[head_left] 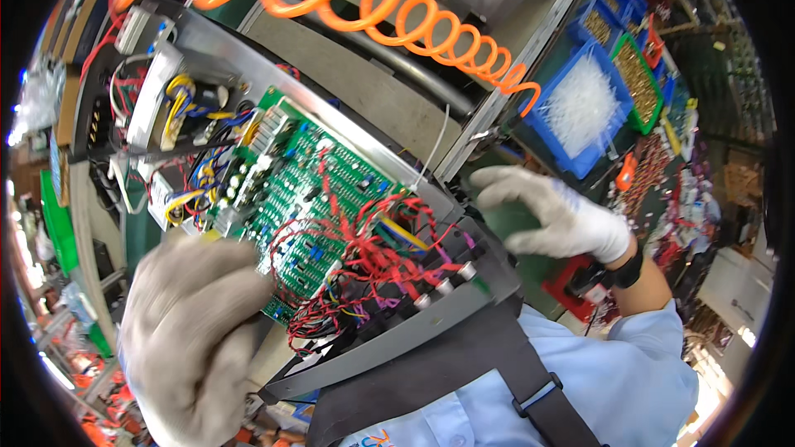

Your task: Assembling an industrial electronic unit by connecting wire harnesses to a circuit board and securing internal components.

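In front of me is a grey metal chassis (pixel 377 362) with a green circuit board (pixel 319 190) inside. A tangle of thin red wires (pixel 356 240) lies over the board's near right part. My left hand (pixel 195 323), in a greyish glove, is at the board's left edge, close to the camera and somewhat blurred. Its fingers are curled together, and anything in them is hidden. Beyond the right side of the chassis, my right hand (pixel 551 211) is raised in a white glove. Its fingers and thumb are spread, with nothing between them.
An orange coiled air hose (pixel 389 12) stretches across the top, over the chassis's far side. At right stand a blue bin of white strips (pixel 584 108) and a green tray of small brass-coloured parts (pixel 638 83). Yellow and blue cables (pixel 186 103) fill the chassis's left end.
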Demonstrator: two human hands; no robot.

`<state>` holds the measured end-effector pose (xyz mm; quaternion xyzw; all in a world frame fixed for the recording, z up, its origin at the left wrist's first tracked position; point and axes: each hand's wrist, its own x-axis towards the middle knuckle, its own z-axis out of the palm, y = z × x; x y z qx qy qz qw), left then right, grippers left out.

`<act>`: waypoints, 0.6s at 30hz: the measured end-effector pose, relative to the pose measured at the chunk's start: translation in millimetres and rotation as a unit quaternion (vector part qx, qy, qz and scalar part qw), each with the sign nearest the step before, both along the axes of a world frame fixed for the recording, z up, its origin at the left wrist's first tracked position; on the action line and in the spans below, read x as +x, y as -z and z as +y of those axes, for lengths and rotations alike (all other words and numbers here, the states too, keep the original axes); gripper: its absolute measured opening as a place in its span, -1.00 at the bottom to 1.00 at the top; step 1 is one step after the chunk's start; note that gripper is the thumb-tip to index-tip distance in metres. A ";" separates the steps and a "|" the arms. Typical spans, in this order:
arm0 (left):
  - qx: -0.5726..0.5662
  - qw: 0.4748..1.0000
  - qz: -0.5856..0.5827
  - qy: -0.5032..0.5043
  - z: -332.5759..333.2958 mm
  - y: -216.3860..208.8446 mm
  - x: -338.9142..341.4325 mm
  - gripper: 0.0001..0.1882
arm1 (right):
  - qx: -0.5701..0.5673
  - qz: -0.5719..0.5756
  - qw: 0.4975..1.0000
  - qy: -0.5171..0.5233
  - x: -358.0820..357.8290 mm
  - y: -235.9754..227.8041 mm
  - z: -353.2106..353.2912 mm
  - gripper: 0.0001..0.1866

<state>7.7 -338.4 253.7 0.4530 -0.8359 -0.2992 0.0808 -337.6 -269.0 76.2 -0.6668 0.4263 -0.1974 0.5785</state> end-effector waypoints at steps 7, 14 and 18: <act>0.045 0.951 -0.164 0.259 -76.0 131.7 -115.3 -0.76 | -0.110 -0.161 0.981 -0.005 25.4 75.7 8.9 -0.48; 0.158 0.930 -0.230 0.238 -85.4 151.3 -116.4 -0.58 | -0.086 -0.233 0.962 0.112 38.1 88.9 -1.4 -0.54; 0.171 0.926 -0.235 0.240 -87.4 150.8 -119.7 -0.57 | -0.042 -0.193 0.976 0.089 42.9 87.3 -14.7 -0.54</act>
